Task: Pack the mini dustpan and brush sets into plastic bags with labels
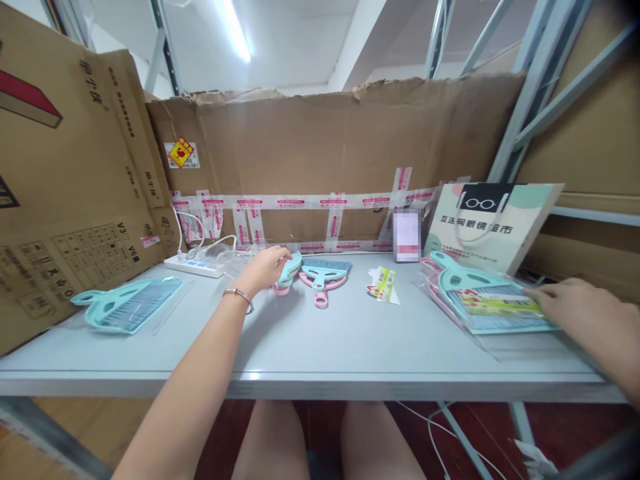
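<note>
My left hand (266, 268), with a bracelet at the wrist, reaches to the middle of the table. Its curled fingers hold a small turquoise piece (291, 269) with pink under it; its exact kind is partly covered. Just right of it lies a turquoise brush (326, 268) on a pink dustpan (336, 283), handles toward me. At the right, my right hand (575, 305) pinches the edge of a bagged turquoise dustpan-and-brush set (505, 327). That set bears a yellow-green label (493, 303) and has pink pieces beneath it.
Another bagged turquoise dustpan with brush (135, 303) lies at the left. Farther back are a white power strip (194, 267) with cables, loose labels (384, 285), a phone-like screen (407, 237) and a printed paper bag (493, 227). Cardboard (310, 147) walls the back; metal posts stand right.
</note>
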`<state>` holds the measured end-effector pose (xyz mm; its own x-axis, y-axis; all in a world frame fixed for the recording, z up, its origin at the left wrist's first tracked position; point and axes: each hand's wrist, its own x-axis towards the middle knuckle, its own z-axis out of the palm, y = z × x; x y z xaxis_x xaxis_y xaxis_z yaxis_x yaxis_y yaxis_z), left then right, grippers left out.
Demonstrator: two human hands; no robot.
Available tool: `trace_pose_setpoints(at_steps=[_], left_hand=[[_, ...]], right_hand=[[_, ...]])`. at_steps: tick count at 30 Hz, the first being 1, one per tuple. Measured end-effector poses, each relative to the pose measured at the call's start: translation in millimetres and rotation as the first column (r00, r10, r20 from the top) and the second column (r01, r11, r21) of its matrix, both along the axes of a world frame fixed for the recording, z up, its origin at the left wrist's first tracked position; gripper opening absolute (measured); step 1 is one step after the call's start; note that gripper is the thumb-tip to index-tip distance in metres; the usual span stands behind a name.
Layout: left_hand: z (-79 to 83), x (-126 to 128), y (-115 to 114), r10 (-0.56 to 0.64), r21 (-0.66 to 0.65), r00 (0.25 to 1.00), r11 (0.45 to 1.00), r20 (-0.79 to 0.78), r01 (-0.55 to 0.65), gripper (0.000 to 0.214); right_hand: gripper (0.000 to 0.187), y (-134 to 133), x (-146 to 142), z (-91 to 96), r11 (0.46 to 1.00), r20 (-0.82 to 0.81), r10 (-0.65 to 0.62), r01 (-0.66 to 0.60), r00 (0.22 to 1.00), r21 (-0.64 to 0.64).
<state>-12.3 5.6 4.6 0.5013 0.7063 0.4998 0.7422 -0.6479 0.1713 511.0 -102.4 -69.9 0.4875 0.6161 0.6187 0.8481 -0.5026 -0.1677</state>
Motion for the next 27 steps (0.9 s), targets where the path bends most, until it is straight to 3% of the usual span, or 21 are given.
trace_pose_setpoints(at_steps=[2,5,7,11,14,18,20,22,24,27], left_hand=[[-0.3,0.1,-0.1,-0.005,0.008,1.0,1.0,0.003,0.005,0.025],[0.2,1.1,-1.4,-0.014,0.036,1.0,0.999,0.014,0.013,0.025],[0.7,1.7,-1.9,-0.015,0.039,1.0,0.999,0.014,0.014,0.025],[0.0,1.4,-0.2,-0.011,0.02,1.0,1.0,0.008,0.011,0.024],[-1.8,0.1,2.3,-0.027,0.017,1.0,0.999,0.007,0.027,0.024],[-2.5,3.4,1.6,-0.057,-0.002,0.996,0.998,0.069,0.057,0.024],[-1.3,11.1,-3.2,-0.076,-0.022,0.985,0.997,0.154,0.08,0.022],[0.1,23.3,-11.1,-0.082,-0.111,0.947,0.986,0.311,0.121,0.023],[0.3,37.5,-19.9,-0.024,-0.308,0.852,0.927,0.523,0.214,0.031],[-3.6,53.7,-27.7,0.149,-0.566,0.682,0.696,0.716,0.442,0.048]], right_hand=[[0.028,-7.4,-17.4,8.4,0.996,0.078,-0.06,0.065,0.995,-0.064],[0.037,-8.7,-36.7,22.3,0.988,0.121,-0.155,0.155,0.98,0.011],[0.042,-4.1,-45.3,30.4,0.989,0.106,-0.145,0.144,0.984,0.017],[0.046,6.4,-54.6,42.1,0.982,-0.06,-0.135,0.126,0.989,-0.139],[0.047,11.1,-55.6,50.1,0.973,-0.162,-0.182,0.154,0.97,-0.169],[0.039,17.8,-58.0,65.9,0.987,-0.291,-0.158,0.147,0.944,-0.057],[0.034,24.8,-68.4,75.4,0.994,-0.349,-0.049,0.081,0.936,0.076],[0.03,36.5,-89.9,83.3,0.973,-0.372,0.137,-0.055,0.918,0.223],[0.024,52.9,-122.9,87.5,0.942,-0.354,0.288,-0.196,0.89,0.273],[0.017,80.3,-185.3,85.4,0.878,-0.332,0.467,-0.384,0.82,0.287]])
